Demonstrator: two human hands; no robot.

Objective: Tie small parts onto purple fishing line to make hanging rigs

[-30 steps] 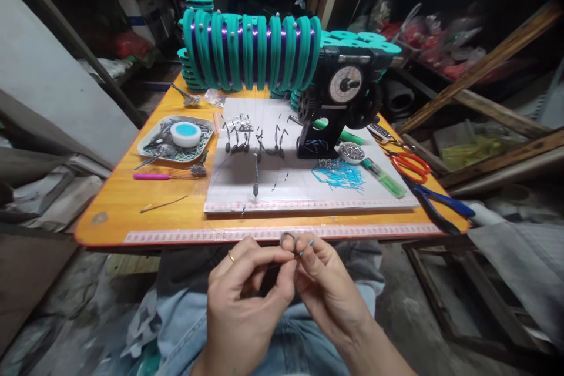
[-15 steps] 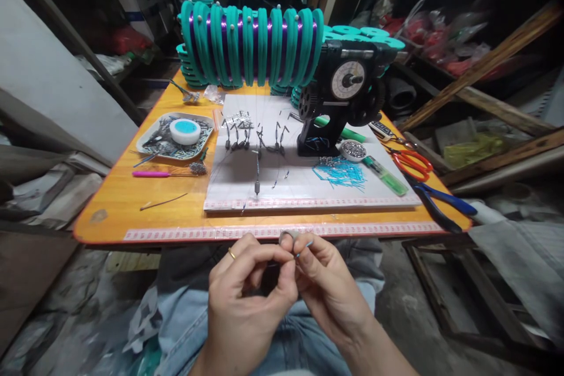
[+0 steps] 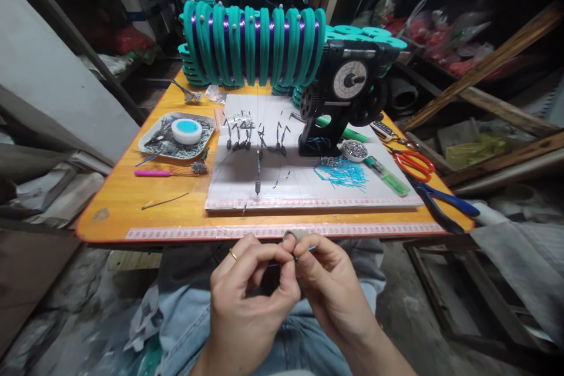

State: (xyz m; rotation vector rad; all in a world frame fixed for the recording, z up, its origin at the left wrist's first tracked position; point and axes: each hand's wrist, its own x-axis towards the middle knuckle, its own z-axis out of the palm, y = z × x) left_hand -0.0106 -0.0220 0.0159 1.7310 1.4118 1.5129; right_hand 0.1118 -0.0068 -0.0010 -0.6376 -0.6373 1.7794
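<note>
Just below the front edge of the orange table (image 3: 176, 220), over my lap, both hands meet fingertip to fingertip. My left hand (image 3: 249, 305), with a gold ring on one finger, pinches something small and dark that I cannot make out. My right hand (image 3: 332, 291) pinches a thin blue tube (image 3: 307, 248) whose tip sticks out between the fingers. A fine line seems to run from my hands up across the white board (image 3: 308, 188), past a small metal sinker (image 3: 258, 186), toward the row of teal spools (image 3: 253, 47) wound with purple line.
On the board lie a pile of blue tubes (image 3: 341, 175), a tin of small beads (image 3: 353, 151), hooks and sinkers. A black dial winder (image 3: 348, 97) stands behind. A tray (image 3: 176, 135) sits at the left; a green lighter (image 3: 388, 178), red scissors (image 3: 412, 163) and blue pliers (image 3: 440, 205) lie at the right.
My hands have stayed pinched together and sunk slightly lower. The blue tube's free end looks shorter between my right fingers. The view has shifted a little.
</note>
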